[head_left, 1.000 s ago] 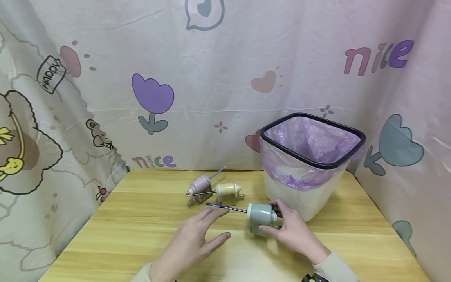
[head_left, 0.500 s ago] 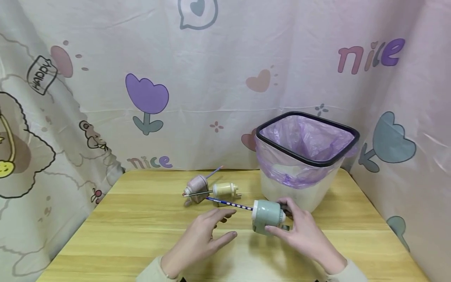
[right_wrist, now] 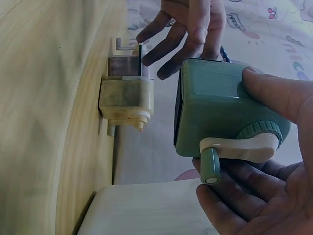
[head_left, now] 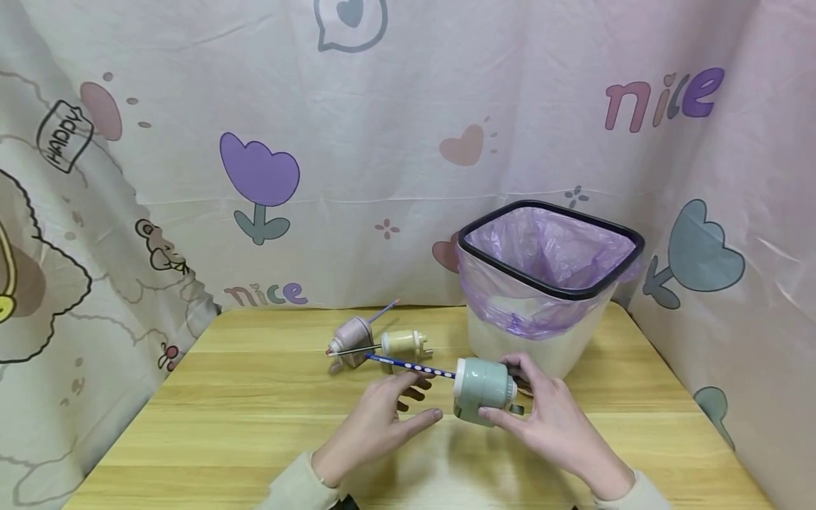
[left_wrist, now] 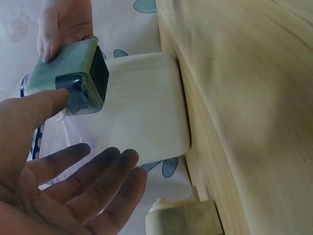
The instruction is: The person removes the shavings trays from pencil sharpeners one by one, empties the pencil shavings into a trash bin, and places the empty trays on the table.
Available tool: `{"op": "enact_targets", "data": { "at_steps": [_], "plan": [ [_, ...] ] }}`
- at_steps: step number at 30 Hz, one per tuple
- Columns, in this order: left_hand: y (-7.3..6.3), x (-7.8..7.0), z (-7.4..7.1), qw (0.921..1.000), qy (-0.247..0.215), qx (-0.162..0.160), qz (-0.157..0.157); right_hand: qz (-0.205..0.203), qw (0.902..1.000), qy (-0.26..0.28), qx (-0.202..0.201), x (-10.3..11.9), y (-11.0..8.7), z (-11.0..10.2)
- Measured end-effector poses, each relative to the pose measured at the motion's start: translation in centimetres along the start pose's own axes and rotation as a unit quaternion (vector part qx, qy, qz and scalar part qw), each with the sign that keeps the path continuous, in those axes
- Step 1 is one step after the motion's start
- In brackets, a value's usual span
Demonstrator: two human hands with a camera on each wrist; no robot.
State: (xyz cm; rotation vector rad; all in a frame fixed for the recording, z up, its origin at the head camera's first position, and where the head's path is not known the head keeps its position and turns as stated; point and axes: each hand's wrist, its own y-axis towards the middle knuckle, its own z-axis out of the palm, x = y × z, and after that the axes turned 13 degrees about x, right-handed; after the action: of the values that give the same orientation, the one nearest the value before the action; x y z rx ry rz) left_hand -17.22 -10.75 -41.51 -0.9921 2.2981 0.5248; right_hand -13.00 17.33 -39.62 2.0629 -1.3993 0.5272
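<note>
**Green sharpener [head_left: 481,391] held up**

We see a bin [head_left: 551,349] at right, a yellow sharpener [head_left: 400,342] and pink sharpener [head_left: 354,335] near centre; our right hand [head_left: 553,419] grips the green one, right of centre; its blue pencil [head_left: 411,366] points left, slightly upward; our left hand [head_left: 377,418] has loosely spread fingers; wooden table [head_left: 236,418] below, flowery curtain [head_left: 370,156] behind.

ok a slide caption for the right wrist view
Right hand gripping a green crank pencil sharpener, a yellow sharpener on the wooden table.
</note>
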Motion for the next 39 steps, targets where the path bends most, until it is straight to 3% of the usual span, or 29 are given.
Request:
{"op": "enact_targets", "data": {
  "at_steps": [11, 23, 31, 39],
  "plan": [
    [0.8, -0.5, 0.2, 0.9976, -0.065, 0.024, 0.003, -0.001, 1.0000, 0.001, 0.001, 0.7, -0.3, -0.5],
    [0.3, -1.1, 0.1, 0.9977, -0.065, 0.016, 0.004, -0.011, 0.9998, 0.010, 0.010, 1.7, -0.5, -0.6],
    [1.0, -1.5, 0.6, 0.9929, -0.105, 0.030, 0.048, -0.011, 0.9999, -0.002, 0.008, 2.1, -1.0, -0.5],
    [0.5, -1.3, 0.5, 0.9908, -0.126, 0.022, 0.046, -0.019, 0.9995, 0.006, 0.023, 2.3, -0.8, -0.1]
  ]
}}
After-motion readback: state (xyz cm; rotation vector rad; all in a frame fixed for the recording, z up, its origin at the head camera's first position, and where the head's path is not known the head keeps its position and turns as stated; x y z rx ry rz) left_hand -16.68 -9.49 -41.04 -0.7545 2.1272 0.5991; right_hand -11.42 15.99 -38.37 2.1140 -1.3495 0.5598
